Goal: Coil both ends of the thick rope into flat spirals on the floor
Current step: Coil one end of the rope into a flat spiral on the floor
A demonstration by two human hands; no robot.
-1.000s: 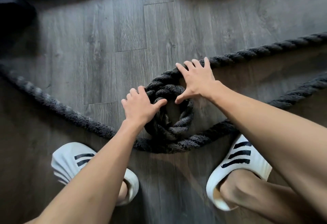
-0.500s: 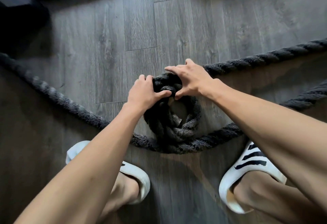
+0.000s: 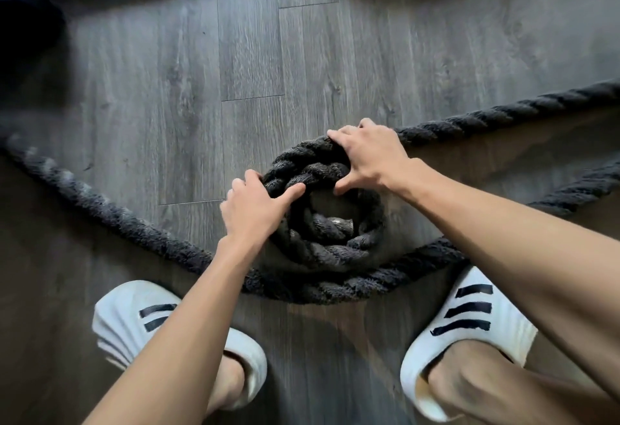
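a: two hands on the rope (image 3: 117, 223), one coil (image 3: 335, 250) under them.
b: where does the coil sit?
a: flat on the floor (image 3: 188, 89), grey planks, just ahead of the feet and between them. about two turns wound round a small hole, bare floor showing inside.
b: left hand (image 3: 255, 213)?
a: on the coil's left side. fingers close together, curled down over the outer turn. thumb stretched out alone across the top of the inner turn, pointing at the hole.
b: right hand (image 3: 365, 159)?
a: on the coil's far side, where the outer turn leaves to the right. fingers bent over the rope's far face, tips hidden behind it. thumb spread wide from them, its tip at the hole's rim.
b: grip or press?
a: each hand takes the rope between fingers and thumb. how hard, cannot tell.
b: loose runs?
a: one run hugs the coil's near side, touching it, then climbs away to the left, blurred. two runs go off to the right: one from under the right hand, one nearer, well apart from it.
b: anything else?
a: white striped slides on both feet, left slide (image 3: 134, 320) and right slide (image 3: 469, 320), flat on the floor; the right one's toe is just beside the rope. a dark shape (image 3: 20, 22) in the floor's far left corner, too dark to tell, with more rope beyond it.
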